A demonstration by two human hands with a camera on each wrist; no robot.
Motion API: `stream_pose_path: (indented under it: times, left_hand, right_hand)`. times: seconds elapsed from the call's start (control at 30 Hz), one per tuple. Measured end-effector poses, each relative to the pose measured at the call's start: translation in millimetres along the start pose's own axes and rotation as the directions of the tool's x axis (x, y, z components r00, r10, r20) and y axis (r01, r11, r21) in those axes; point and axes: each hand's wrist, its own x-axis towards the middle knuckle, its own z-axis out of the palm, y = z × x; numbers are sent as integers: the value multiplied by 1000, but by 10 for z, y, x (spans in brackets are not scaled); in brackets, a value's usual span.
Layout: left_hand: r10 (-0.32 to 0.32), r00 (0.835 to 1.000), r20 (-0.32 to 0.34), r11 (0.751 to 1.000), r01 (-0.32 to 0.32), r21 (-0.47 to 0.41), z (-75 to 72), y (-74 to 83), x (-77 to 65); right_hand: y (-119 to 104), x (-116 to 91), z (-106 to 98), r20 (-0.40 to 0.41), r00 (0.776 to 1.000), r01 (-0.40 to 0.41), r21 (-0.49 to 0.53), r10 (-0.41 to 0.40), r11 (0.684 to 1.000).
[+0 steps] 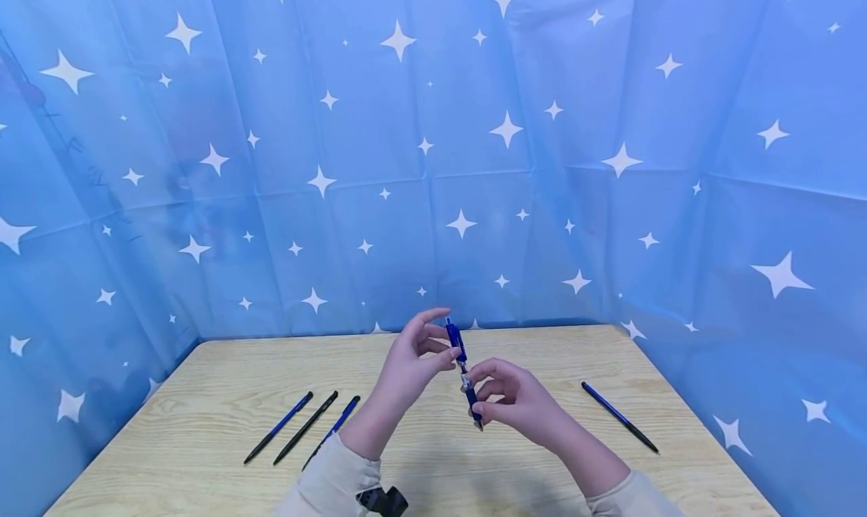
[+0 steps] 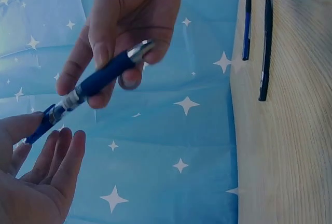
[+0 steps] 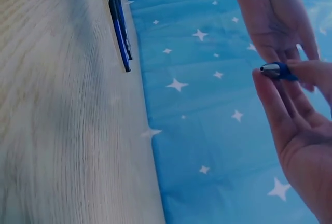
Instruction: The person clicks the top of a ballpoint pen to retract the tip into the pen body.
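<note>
Above the middle of the table, both hands hold a blue retractable ballpoint pen tilted between them. My left hand pinches its upper part, by the clip, between thumb and fingers, and the index finger reaches over the push-button end. Lower down, my right hand pinches the dark blue grip with thumb and fingertips. Between the hands a narrower, partly silver stretch shows; I cannot tell whether the barrel is parted there. The silver tip points down, out past the right thumb.
On the left of the wooden table lie a blue-and-black pen, a black pen and another blue-and-black pen, partly behind the left forearm. One more blue-and-black pen lies at right. A blue star-patterned curtain surrounds the table.
</note>
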Motion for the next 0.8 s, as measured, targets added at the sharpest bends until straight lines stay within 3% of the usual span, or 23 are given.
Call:
stream_pose_path:
  times: [0.3,0.53,0.8]
  left_hand:
    - [-33,995,98,994,22,108,-136,-120,-68]
    - [-79,978,192,978,39,204,-242,-277,-143]
    - [-138,959,246,968,79,238,-393,-400,-265]
  right_hand:
    - [11,-136,-190,61,993,-96,-42,98,995]
    - [119,-229,-387,81,993,-85,-74,91,994]
    - [209,-384,-613,94,980,-164,-99,173,982]
